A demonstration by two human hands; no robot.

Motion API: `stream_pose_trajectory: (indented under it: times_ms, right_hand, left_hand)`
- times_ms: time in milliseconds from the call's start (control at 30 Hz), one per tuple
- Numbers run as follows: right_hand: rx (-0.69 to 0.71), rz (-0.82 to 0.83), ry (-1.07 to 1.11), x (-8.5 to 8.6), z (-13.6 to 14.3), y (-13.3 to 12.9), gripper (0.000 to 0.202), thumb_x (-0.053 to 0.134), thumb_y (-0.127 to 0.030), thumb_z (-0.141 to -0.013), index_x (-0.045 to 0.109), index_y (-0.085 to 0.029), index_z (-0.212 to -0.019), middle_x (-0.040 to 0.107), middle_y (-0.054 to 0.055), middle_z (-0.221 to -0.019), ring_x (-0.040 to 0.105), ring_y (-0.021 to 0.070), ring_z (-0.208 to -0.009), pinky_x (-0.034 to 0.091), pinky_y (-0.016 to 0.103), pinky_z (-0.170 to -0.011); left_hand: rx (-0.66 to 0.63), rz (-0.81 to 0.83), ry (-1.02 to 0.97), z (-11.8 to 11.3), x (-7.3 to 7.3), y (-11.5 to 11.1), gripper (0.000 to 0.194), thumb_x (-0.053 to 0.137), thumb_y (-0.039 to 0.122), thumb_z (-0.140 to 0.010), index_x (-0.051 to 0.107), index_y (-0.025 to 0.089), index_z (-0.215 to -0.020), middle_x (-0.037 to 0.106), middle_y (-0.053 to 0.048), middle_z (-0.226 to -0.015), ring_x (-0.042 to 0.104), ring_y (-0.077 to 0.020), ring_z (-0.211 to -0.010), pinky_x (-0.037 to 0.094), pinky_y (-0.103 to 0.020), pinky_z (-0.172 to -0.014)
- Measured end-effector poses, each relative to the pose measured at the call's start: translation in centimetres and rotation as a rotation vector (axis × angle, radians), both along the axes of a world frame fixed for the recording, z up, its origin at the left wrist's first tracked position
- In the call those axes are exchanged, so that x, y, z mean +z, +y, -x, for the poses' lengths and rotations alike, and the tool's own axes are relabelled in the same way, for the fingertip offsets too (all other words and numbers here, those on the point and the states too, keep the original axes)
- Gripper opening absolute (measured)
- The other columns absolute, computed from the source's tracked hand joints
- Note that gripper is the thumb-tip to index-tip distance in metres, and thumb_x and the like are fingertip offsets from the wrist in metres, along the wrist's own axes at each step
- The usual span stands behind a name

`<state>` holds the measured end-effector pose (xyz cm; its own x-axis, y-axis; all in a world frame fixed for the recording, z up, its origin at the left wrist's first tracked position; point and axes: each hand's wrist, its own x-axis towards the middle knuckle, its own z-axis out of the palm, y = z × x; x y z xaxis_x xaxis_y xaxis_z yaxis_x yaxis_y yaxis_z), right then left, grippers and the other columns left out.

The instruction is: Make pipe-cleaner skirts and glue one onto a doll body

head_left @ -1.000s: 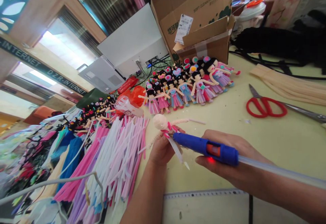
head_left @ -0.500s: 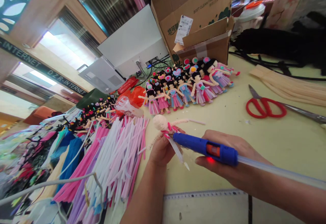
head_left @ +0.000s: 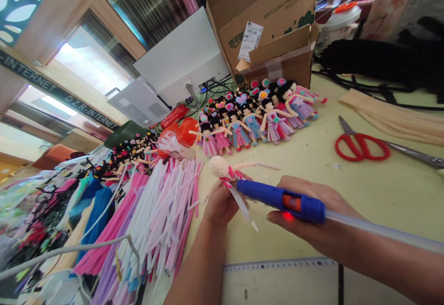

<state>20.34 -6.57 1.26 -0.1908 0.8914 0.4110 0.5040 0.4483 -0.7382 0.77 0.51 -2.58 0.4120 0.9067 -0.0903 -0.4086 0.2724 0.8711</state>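
Note:
My left hand [head_left: 222,205] is closed on a small pipe-cleaner doll [head_left: 218,166]. The doll has a round cream head, a pink wrap at the body and thin arms stretched out to both sides. A pale strip [head_left: 240,204] hangs down from it beside my fingers. In my right hand [head_left: 312,208] is a blue hot glue gun [head_left: 263,192], its clear glue stick [head_left: 378,231] running out of the back and a red light glowing near my thumb. The gun's tip lies at the doll's body; whether it touches is hidden.
Finished dolls [head_left: 239,120] stand in rows before a cardboard box [head_left: 263,13]. Left lie bundles of pink and white pipe cleaners [head_left: 166,212] and a clear plastic cup [head_left: 169,143]. Red-handled scissors [head_left: 362,146] rest at right, below beige strips [head_left: 388,113]. A ruler [head_left: 277,264] lies in front.
Almost nothing differs. The glue gun and my right hand have shifted very slightly, while the doll stays in my left hand at the same place.

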Motion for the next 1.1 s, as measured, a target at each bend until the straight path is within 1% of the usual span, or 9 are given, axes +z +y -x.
stream_pose_trajectory:
  times_ms: [133,267,400,533,700,900,1100]
  right_hand:
    - [-0.016,0.008,-0.024,-0.04,0.0,-0.05,0.024,0.054,-0.033,-0.083,0.041,-0.023,-0.066,0.044,-0.006,-0.056,0.041,0.0099,-0.047,0.033,0.021,-0.045]
    - [-0.023,0.021,-0.027,0.04,0.0,-0.11,0.024,0.054,-0.033,-0.082,0.04,-0.023,-0.065,0.043,-0.006,-0.055,0.04,0.0096,-0.046,0.032,0.021,-0.044]
    - [-0.024,0.03,-0.008,-0.08,0.05,-0.07,0.026,0.054,-0.034,-0.082,0.039,-0.023,-0.064,0.043,-0.006,-0.054,0.04,0.0096,-0.045,0.032,0.021,-0.044]
    - [-0.03,0.017,0.02,-0.3,0.1,0.02,0.028,0.054,-0.035,-0.082,0.038,-0.023,-0.063,0.041,-0.007,-0.053,0.039,0.0095,-0.044,0.031,0.022,-0.043]
    - [-0.028,0.02,0.043,-0.37,0.1,0.04,0.028,0.054,-0.036,-0.082,0.038,-0.023,-0.063,0.041,-0.006,-0.053,0.039,0.0099,-0.044,0.032,0.022,-0.044]
    - [-0.033,0.021,0.036,-0.34,0.05,0.13,0.028,0.054,-0.036,-0.082,0.038,-0.023,-0.063,0.04,-0.007,-0.053,0.039,0.01,-0.044,0.032,0.022,-0.044]
    - [-0.052,0.016,0.037,-0.44,0.03,0.19,0.027,0.055,-0.035,-0.081,0.038,-0.023,-0.063,0.041,-0.006,-0.053,0.039,0.01,-0.045,0.032,0.022,-0.044]
  left_hand:
    - [-0.013,-0.014,-0.013,-0.05,0.03,-0.05,0.04,0.079,0.047,-0.061,0.067,0.016,-0.083,0.065,-0.003,-0.079,0.06,-0.0145,-0.071,0.046,-0.025,-0.064]
    - [-0.037,-0.042,-0.071,-0.12,0.11,-0.09,0.033,0.076,0.042,-0.067,0.069,0.015,-0.086,0.066,-0.001,-0.081,0.062,-0.0146,-0.074,0.047,-0.024,-0.068]
    - [-0.054,-0.023,-0.063,-0.17,0.25,-0.03,0.036,0.079,0.044,-0.063,0.069,0.014,-0.082,0.066,-0.004,-0.078,0.062,-0.0155,-0.07,0.05,-0.026,-0.064]
    - [-0.058,-0.038,-0.057,-0.09,0.17,0.04,0.038,0.078,0.045,-0.065,0.068,0.015,-0.085,0.066,-0.004,-0.08,0.062,-0.0152,-0.071,0.05,-0.026,-0.066]
    - [-0.035,-0.033,-0.049,-0.08,0.13,0.05,0.035,0.076,0.044,-0.067,0.068,0.015,-0.085,0.066,-0.003,-0.08,0.062,-0.0169,-0.068,0.051,-0.03,-0.065]
    - [-0.043,-0.041,-0.07,-0.21,0.36,-0.02,0.033,0.077,0.043,-0.067,0.07,0.015,-0.084,0.067,-0.003,-0.077,0.062,-0.016,-0.064,0.052,-0.029,-0.061]
    - [-0.035,-0.018,-0.082,-0.22,0.38,-0.03,0.034,0.08,0.042,-0.063,0.071,0.016,-0.083,0.068,-0.003,-0.078,0.064,-0.017,-0.066,0.053,-0.031,-0.063]
